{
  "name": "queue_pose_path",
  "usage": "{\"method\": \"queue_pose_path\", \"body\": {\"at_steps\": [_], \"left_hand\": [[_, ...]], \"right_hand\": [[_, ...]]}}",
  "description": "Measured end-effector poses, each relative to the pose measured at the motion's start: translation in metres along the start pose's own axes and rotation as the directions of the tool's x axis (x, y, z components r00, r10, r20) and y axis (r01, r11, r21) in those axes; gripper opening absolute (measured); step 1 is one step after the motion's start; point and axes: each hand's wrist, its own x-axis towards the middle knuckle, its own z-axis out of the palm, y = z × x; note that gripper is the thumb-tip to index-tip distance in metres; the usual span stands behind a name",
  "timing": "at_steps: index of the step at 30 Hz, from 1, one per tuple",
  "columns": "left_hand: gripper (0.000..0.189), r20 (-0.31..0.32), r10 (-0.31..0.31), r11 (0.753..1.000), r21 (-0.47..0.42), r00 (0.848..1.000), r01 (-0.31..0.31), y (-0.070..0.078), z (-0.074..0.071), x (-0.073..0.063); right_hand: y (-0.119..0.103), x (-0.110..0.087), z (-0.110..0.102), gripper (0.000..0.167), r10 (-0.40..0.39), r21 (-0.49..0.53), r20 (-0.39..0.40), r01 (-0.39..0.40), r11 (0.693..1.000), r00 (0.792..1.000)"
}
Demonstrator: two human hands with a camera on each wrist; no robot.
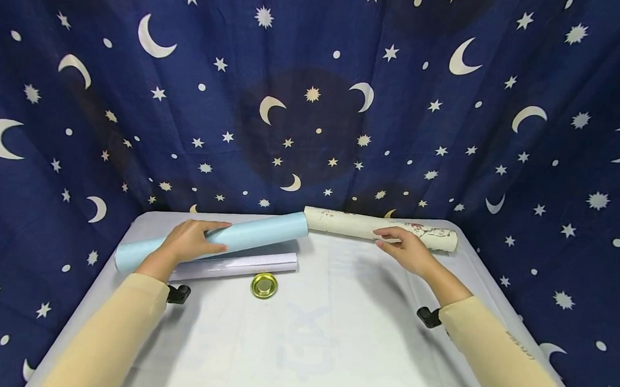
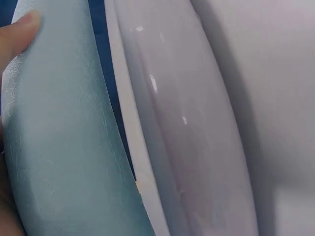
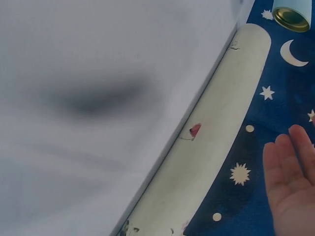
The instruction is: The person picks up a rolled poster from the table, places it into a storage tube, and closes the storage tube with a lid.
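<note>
My left hand (image 1: 188, 242) grips a light blue roll (image 1: 259, 233) about its middle, thumb on the near side and fingers over the far side. In the left wrist view, the thumb (image 2: 22, 34) lies against the blue roll (image 2: 64, 118). Its right end is raised over the table, and a gold round piece (image 3: 291, 18) shows at an end in the right wrist view. My right hand (image 1: 407, 253) is beside a cream roll with a floral print (image 1: 361, 225), overlapping it in the head view. In the right wrist view its fingers (image 3: 285, 162) are straight and hold nothing.
A glossy pale lilac roll (image 1: 252, 265) lies in front of the blue one. Near its right end sits a small gold round lid (image 1: 264, 285). The white table (image 1: 332, 349) is bordered by a dark blue curtain (image 1: 312, 158) with moons and stars.
</note>
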Motion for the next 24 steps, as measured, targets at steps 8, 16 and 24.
{"method": "queue_pose_path", "body": {"at_steps": [8,16,24], "left_hand": [[0.066,0.046,-0.038,0.999,0.031,0.998,0.036,-0.014,0.008,0.01],[0.065,0.073,-0.058,0.998,0.031,0.996,0.056,-0.02,0.015,0.014],[0.066,0.092,-0.07,0.997,-0.024,0.993,0.072,-0.023,0.02,0.018]], "right_hand": [[0.016,0.018,-0.004,0.04,-0.03,-0.054,-0.126,0.023,0.998,0.992],[0.028,0.034,-0.006,0.04,-0.029,-0.111,-0.167,0.01,0.994,0.986],[0.043,0.043,-0.005,0.042,0.036,-0.106,-0.16,-0.054,0.993,0.986]]}}
